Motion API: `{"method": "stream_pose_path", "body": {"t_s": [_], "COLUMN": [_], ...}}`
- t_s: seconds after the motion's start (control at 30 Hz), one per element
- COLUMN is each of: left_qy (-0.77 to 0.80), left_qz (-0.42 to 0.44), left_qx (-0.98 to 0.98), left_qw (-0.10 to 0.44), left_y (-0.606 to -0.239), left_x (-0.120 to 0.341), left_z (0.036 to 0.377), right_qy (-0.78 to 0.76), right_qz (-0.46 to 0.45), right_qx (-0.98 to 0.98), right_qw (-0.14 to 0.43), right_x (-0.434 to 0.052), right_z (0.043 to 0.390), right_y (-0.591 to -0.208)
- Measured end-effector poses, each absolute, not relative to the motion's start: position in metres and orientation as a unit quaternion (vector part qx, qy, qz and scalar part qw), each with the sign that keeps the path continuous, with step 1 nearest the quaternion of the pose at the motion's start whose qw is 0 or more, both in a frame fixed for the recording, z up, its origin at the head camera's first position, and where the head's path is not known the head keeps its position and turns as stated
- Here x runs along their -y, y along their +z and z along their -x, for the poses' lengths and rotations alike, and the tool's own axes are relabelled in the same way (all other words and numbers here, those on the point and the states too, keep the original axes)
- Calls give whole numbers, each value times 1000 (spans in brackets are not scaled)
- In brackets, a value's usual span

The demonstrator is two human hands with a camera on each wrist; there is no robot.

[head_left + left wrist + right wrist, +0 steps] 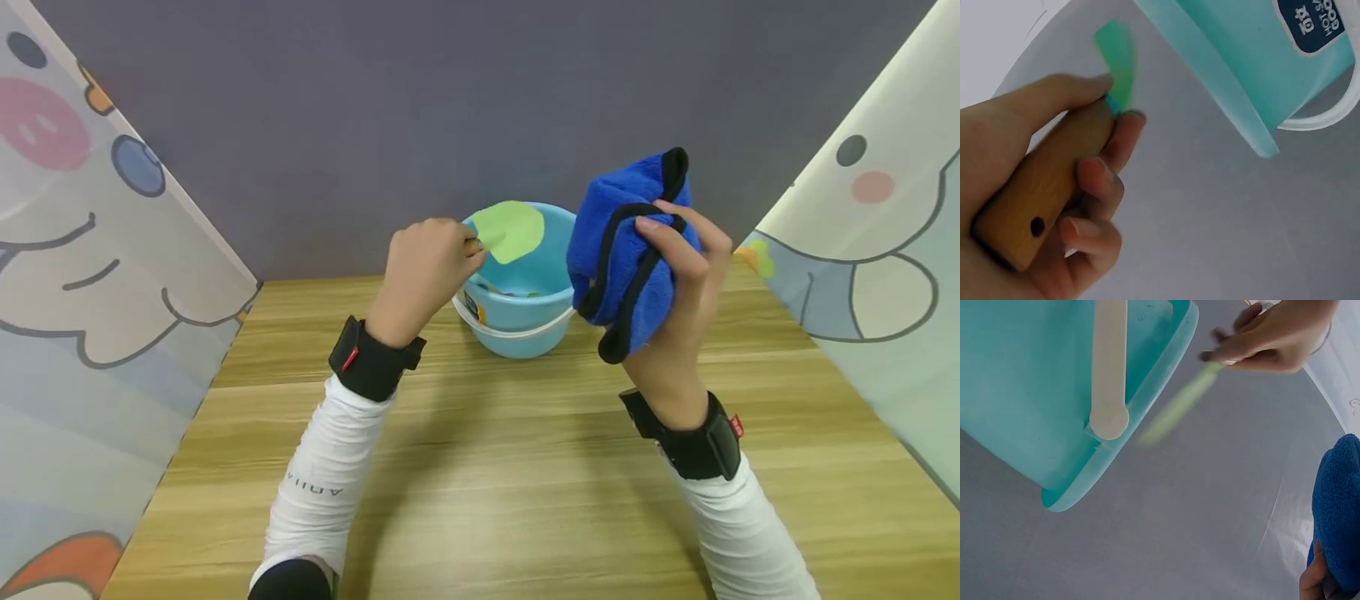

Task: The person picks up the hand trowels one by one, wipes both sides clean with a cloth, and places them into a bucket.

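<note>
My left hand is curled round the smooth wooden handle of a spatula, whose flat, pale green blade sits at the centre of the frame, over the mouth of the bucket. That bucket is glossy light blue plastic, round, with a white bail handle, standing on the wood-grain table. My right hand, right of centre, grips a bunched, fluffy blue cloth with black piped edging, fingers wrapped over its folds, held above the table just right of the bucket.
</note>
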State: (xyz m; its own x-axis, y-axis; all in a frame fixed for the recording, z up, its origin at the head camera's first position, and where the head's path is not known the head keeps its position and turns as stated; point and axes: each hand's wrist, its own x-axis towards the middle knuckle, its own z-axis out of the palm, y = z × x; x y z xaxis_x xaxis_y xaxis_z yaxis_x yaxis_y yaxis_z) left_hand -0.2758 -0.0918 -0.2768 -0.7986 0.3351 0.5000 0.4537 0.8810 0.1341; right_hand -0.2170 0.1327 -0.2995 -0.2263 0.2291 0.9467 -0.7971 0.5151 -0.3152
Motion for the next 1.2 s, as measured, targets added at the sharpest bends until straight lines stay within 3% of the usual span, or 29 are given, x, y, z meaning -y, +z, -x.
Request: {"method": "stream_pose_path", "body": {"t_s": [0.2, 0.5, 0.83, 1.2], "left_qy": [-89, 13, 54, 66], "left_qz": [219, 258, 237, 224], "left_qx": [968, 966, 968, 970], "left_qw": [88, -18, -68, -63], "left_y": [-279, -301, -298, -298], "left_x": [71, 54, 50, 52], "left_z": [313, 338, 337, 337], "right_qy": [445, 446, 448, 452], "right_qz": [-223, -223, -233, -241], "right_qx": [651, 662, 675, 672], "right_qw": [573, 560, 537, 535], "right_x": [-132, -127, -126, -123], "right_z": [220, 223, 223, 224], "right_y": [-301, -301, -305, -306]}}
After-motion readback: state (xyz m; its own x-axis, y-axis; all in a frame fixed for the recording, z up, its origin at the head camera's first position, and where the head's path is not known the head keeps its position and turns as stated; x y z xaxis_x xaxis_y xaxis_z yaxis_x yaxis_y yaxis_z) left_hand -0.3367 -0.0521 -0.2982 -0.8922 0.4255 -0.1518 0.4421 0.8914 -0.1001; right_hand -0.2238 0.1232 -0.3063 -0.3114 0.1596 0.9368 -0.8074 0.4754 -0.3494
